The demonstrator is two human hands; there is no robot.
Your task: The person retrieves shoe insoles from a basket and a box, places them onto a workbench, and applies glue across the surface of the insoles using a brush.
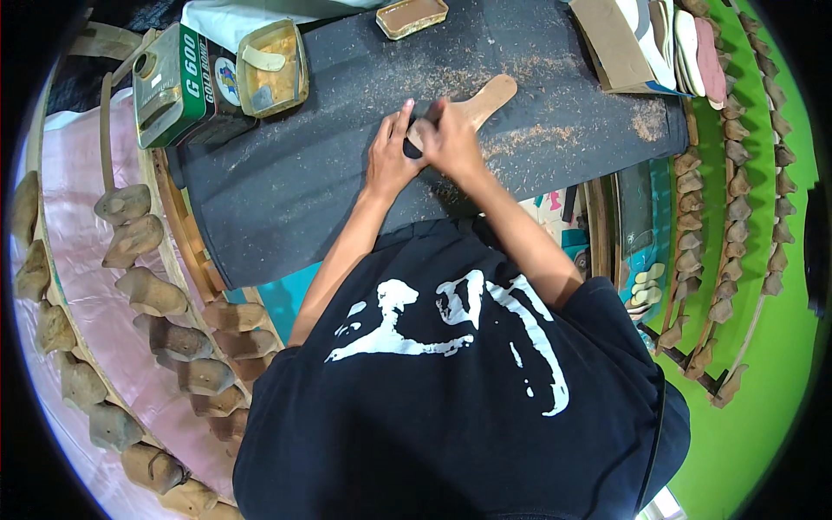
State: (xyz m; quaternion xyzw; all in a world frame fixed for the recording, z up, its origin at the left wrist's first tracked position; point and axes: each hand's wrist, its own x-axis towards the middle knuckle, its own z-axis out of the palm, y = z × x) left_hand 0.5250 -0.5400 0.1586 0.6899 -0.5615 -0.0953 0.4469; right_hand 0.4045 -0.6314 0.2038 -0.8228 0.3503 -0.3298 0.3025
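Observation:
A tan shoe sole (492,98) lies slantwise on the dark-covered table, its rounded end pointing to the far right. Around its nearer end, my left hand (393,154) has its fingers stretched forward and its thumb on the other side, gripping the edge. My right hand (452,143) is curled over the middle of the sole, fingers closed and smeared by motion. Whatever it may hold is hidden. A dark round patch shows between the two hands, too covered to make out.
Pale shavings (529,139) are scattered over the table cloth (286,186). A green-and-white metal can (178,91) and a glue-stained tub (273,74) stand at the left. A shallow tray (412,16) sits at the back, a cardboard box (611,52) at right. Shoe lasts (152,290) line side racks.

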